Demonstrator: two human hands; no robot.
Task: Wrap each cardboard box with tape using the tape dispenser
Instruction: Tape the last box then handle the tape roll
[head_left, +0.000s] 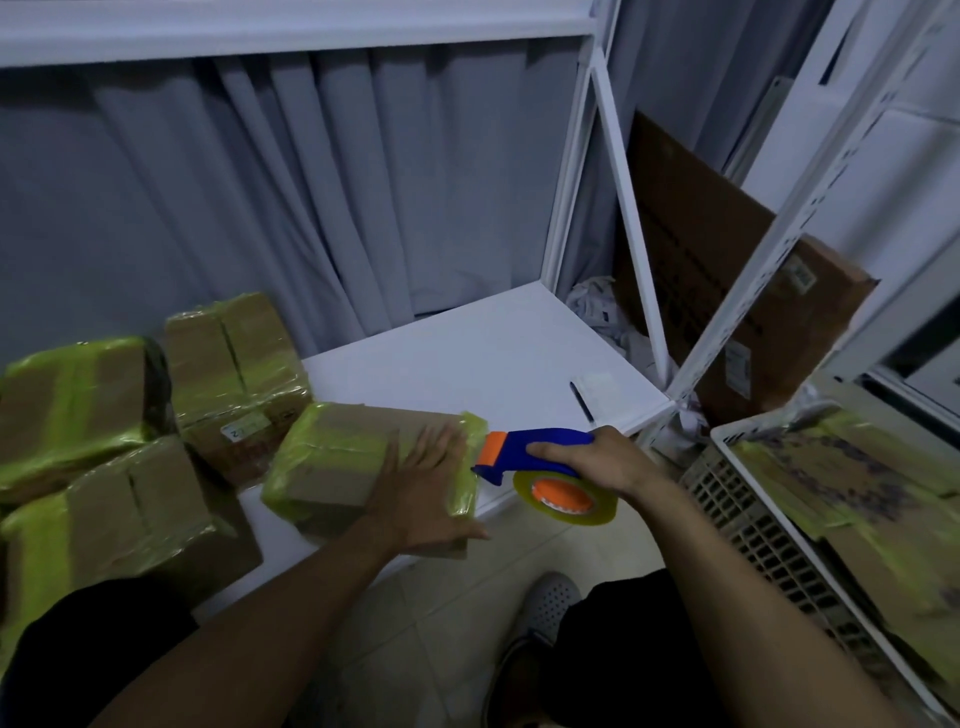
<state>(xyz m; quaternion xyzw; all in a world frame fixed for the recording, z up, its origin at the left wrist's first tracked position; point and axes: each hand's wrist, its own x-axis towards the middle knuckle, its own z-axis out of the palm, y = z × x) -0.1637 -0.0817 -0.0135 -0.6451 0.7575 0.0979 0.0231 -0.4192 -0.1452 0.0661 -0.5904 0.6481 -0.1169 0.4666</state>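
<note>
Box (337, 457) sits at shelf (467, 358) front edge, left hand (421, 483) flat, fingers spread on top; right hand (597, 457) grips tape dispenser (540, 457) at 3 o'clock. Keep tape taut, press down firmly.

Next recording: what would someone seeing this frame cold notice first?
The blue and orange tape dispenser stands out at centre, gripped by the right hand against the right end of a cardboard box. The left hand presses flat on that box at the front edge of the white shelf. At the left sits a cluster of wrapped boxes, bright with yellow-green tape.
</note>
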